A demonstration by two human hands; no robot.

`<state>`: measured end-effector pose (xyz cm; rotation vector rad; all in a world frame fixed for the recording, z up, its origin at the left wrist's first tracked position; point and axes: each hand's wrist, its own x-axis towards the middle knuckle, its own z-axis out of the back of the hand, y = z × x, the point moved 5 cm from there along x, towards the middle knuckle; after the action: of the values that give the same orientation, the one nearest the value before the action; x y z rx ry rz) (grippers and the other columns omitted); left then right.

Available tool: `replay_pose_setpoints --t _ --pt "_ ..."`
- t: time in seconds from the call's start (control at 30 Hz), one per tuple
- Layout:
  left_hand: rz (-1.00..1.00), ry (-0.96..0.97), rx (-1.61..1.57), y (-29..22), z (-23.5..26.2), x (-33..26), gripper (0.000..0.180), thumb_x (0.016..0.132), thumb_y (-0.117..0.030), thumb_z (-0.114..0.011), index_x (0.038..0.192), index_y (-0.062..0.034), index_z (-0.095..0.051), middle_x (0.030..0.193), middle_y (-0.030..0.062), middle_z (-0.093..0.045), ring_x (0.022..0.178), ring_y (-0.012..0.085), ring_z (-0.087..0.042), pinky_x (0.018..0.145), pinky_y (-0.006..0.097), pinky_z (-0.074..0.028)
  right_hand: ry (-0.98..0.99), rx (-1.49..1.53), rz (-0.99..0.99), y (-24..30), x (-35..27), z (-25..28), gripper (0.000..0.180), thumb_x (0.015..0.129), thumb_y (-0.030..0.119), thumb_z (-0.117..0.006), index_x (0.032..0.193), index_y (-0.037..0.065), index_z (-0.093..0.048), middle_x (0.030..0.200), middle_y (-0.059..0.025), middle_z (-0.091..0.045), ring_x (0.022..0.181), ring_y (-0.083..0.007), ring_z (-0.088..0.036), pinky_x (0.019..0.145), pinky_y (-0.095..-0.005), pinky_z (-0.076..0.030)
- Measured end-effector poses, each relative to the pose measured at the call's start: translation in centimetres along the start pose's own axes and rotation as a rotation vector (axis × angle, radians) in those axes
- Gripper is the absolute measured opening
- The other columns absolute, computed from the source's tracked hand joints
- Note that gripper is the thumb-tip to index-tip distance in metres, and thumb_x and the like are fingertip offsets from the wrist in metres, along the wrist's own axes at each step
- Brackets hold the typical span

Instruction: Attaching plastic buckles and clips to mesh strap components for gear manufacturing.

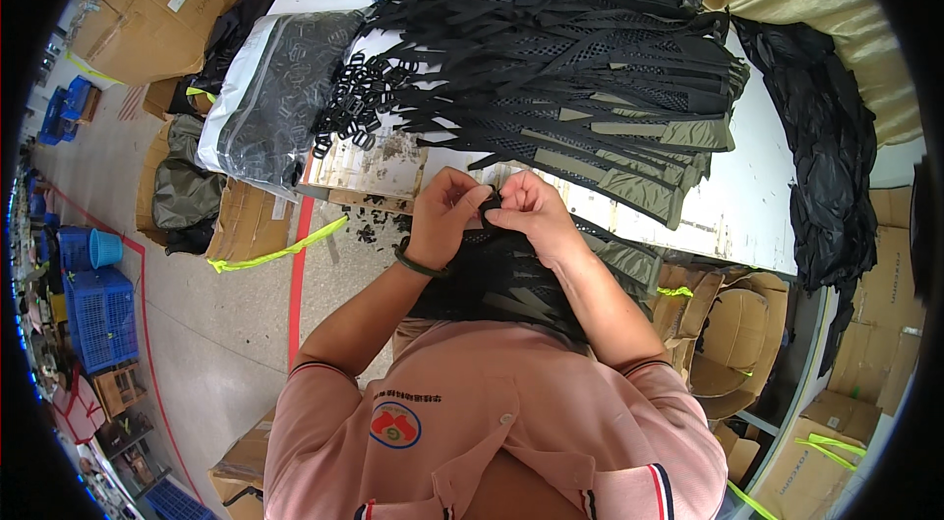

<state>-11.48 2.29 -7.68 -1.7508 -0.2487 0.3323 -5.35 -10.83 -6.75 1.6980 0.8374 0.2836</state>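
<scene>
My left hand (447,213) and my right hand (532,212) meet at the table's near edge, both closed in a pinch. Between their fingertips is a small black strap end (489,209); whether a buckle is on it, I cannot tell, as the fingers cover most of it. A black mesh piece with olive patches (492,274) lies across my lap below the hands. Just beyond my hands, layered black mesh and olive pieces (580,58) with loose strap ends cover the table. Left of these sits a loose heap of black plastic buckles (359,105).
A clear plastic bag of buckles (280,73) lies at the table's left edge. Open cardboard boxes stand to the left (246,220) and right (733,338). Black material (821,146) hangs over the right edge. Blue crates (101,318) are on the far-left floor.
</scene>
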Motion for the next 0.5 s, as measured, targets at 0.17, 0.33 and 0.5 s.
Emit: replay_pose_setpoints --t 0.17,0.33,0.5 --pt "-0.048 0.078 0.134 -1.1 -0.3 -0.6 0.011 0.085 -0.009 -0.066 0.088 -0.0016 -0.058 0.077 0.0002 -0.060 0.071 0.0048 -0.055 0.063 0.020 -0.045 -0.054 0.012 -0.008 -0.8 0.0 0.3 0.025 0.074 -0.008 -0.068 0.085 0.006 -0.049 0.069 0.0029 -0.054 0.061 -0.0030 -0.050 0.057 -0.0160 -0.041" --pt "-0.119 0.171 0.117 -0.5 -0.3 -1.1 0.010 0.085 -0.004 -0.065 0.094 -0.0022 -0.059 0.081 -0.0001 -0.060 0.075 0.0055 -0.056 0.071 0.019 -0.046 -0.064 0.072 0.004 -0.3 -0.5 -0.2 0.025 0.075 -0.008 -0.068 0.082 0.007 -0.049 0.069 0.0032 -0.054 0.060 -0.0028 -0.049 0.056 -0.0165 -0.040" --pt "-0.229 0.235 0.053 -0.3 -0.4 -1.5 0.011 0.085 0.000 -0.063 0.095 -0.0011 -0.058 0.098 0.0049 -0.057 0.091 0.0105 -0.056 0.082 0.024 -0.046 -0.056 -0.119 0.116 0.1 -1.0 -0.2 0.025 0.076 -0.007 -0.068 0.080 0.008 -0.048 0.068 0.0036 -0.053 0.059 -0.0030 -0.049 0.056 -0.0170 -0.041"
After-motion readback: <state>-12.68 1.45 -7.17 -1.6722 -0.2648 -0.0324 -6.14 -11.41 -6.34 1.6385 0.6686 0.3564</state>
